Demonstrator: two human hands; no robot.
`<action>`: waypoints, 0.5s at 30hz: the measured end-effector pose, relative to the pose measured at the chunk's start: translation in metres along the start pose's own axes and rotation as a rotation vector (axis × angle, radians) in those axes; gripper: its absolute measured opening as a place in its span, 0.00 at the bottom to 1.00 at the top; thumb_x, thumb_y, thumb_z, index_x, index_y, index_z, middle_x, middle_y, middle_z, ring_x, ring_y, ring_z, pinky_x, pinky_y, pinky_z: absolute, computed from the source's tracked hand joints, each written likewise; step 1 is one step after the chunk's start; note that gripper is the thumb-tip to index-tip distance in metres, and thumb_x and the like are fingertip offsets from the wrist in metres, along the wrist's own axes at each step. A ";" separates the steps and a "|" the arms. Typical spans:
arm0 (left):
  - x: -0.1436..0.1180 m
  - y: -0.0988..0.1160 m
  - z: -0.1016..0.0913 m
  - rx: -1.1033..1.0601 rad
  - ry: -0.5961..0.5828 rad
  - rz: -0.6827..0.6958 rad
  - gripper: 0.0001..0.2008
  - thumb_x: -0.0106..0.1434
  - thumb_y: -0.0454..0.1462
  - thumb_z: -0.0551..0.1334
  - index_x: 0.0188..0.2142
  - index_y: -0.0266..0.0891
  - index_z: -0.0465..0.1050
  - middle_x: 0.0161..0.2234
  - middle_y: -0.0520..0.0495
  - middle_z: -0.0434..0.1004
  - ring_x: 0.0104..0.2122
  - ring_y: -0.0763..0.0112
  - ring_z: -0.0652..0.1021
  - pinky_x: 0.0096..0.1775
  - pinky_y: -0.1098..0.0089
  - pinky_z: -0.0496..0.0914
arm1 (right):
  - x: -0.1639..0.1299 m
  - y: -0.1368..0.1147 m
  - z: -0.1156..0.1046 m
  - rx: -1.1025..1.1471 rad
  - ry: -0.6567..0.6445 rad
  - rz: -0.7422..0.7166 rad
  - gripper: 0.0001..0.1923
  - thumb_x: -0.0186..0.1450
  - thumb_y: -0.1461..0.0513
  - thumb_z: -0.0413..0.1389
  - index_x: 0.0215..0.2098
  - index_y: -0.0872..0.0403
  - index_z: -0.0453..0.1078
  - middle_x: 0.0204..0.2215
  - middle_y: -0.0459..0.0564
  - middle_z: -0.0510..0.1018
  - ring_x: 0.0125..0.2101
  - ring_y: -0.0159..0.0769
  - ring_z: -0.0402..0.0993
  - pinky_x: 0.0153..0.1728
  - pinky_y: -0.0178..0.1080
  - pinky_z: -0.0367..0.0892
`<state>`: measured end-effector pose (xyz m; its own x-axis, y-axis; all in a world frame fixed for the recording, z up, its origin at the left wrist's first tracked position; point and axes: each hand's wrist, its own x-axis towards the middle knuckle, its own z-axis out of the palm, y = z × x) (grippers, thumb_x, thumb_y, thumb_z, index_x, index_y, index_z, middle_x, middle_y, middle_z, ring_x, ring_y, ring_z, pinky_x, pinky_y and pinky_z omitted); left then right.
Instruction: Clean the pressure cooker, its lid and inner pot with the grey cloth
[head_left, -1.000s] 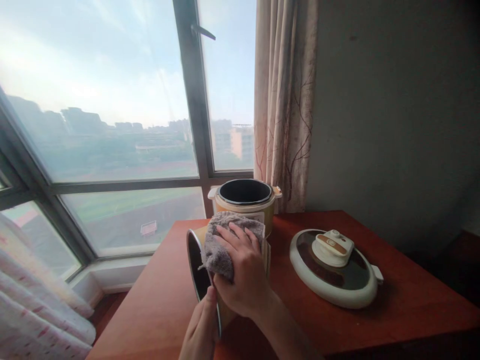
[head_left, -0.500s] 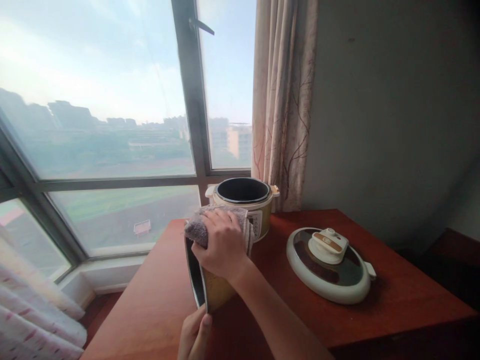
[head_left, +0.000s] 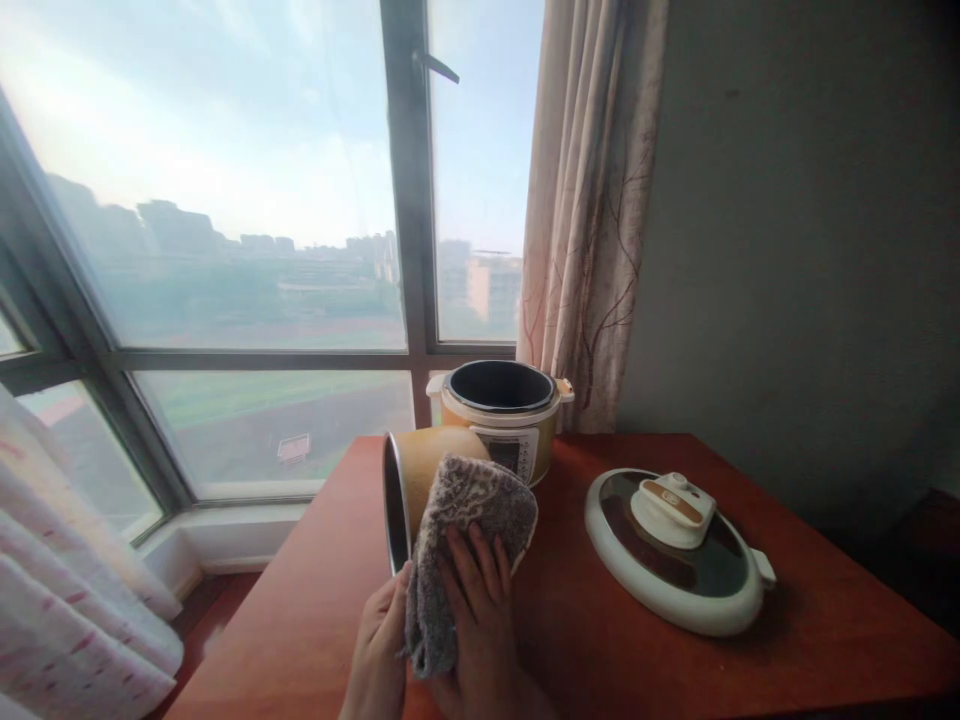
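A golden-sided inner pot (head_left: 439, 452) with a dark inside lies tipped on its side above the table, its mouth facing left. My left hand (head_left: 379, 632) grips the near lower part of its rim, thumb and fingers closed. Against the pot's outer wall my right hand (head_left: 480, 595) presses a grey patterned towel (head_left: 476, 490), fingers laid along the cloth and thumb hidden. The towel covers the near side of the pot and hangs down between my hands. Just behind stands the electric pressure cooker body (head_left: 541, 455), without its lid, its control panel partly hidden by the towel.
On the right of the reddish-brown table (head_left: 300, 600) lies the cooker's round lid (head_left: 622, 565), knob upward. A window (head_left: 262, 200) and a curtain (head_left: 585, 200) rise behind the table. Another curtain (head_left: 67, 570) hangs at left.
My right hand and the towel have moved down and toward me, from the pot's upper side to its near side. The view has shifted slightly left.
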<state>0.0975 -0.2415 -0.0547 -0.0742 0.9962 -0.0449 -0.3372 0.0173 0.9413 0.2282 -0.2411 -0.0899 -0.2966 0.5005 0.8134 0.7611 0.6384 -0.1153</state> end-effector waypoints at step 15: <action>-0.029 0.009 0.027 -0.159 0.131 -0.126 0.21 0.47 0.53 0.74 0.30 0.39 0.81 0.24 0.45 0.81 0.35 0.52 0.83 0.40 0.59 0.78 | 0.035 0.018 -0.047 0.083 0.046 -0.007 0.38 0.57 0.57 0.54 0.66 0.48 0.60 0.66 0.48 0.66 0.66 0.50 0.58 0.67 0.54 0.47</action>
<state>0.1221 -0.2677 -0.0355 -0.1404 0.9673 -0.2112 -0.4946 0.1163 0.8613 0.2585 -0.2399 -0.0369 -0.2738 0.4695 0.8394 0.7080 0.6891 -0.1545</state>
